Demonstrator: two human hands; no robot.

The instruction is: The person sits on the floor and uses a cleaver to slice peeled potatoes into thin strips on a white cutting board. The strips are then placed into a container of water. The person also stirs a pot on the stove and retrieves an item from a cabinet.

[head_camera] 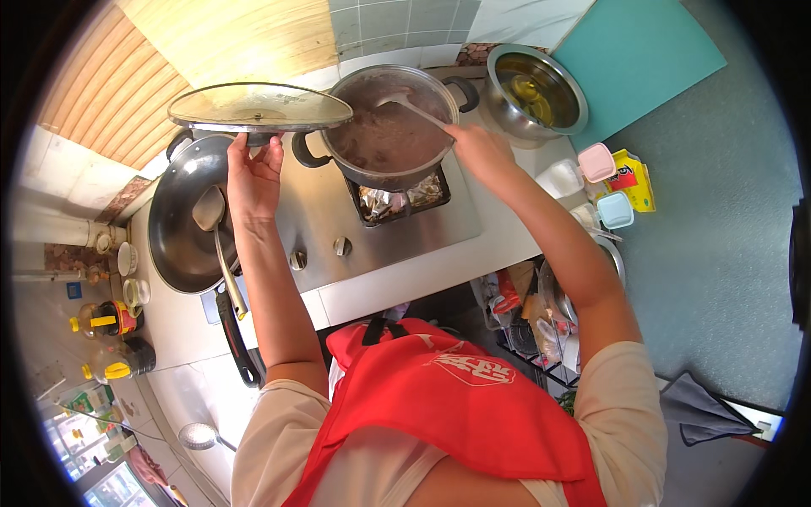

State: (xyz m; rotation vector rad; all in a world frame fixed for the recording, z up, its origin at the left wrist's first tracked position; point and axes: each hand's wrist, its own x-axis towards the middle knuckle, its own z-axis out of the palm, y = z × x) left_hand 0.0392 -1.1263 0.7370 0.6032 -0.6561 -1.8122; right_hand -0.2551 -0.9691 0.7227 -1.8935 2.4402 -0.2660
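A glass pot lid (253,108) with a metal rim is raised and tilted, its dark knob held from below by the fingers of my left hand (255,180). Over the back of the stove stands a two-handled metal pot (380,176) containing a brownish-red liquid (393,142). My right hand (479,152) grips the handle of a ladle (421,114), whose bowl dips into that liquid. The lid's right edge overlaps the pot's left rim in the picture; whether they touch I cannot tell.
Left of the pot lies a black wok (180,222) with a metal spatula (210,209) inside. A steel basin (538,89) holding yellowish liquid stands right of the pot. Seasoning boxes (561,179) and a yellow packet (633,180) sit nearby. Bottles (120,361) line the left side.
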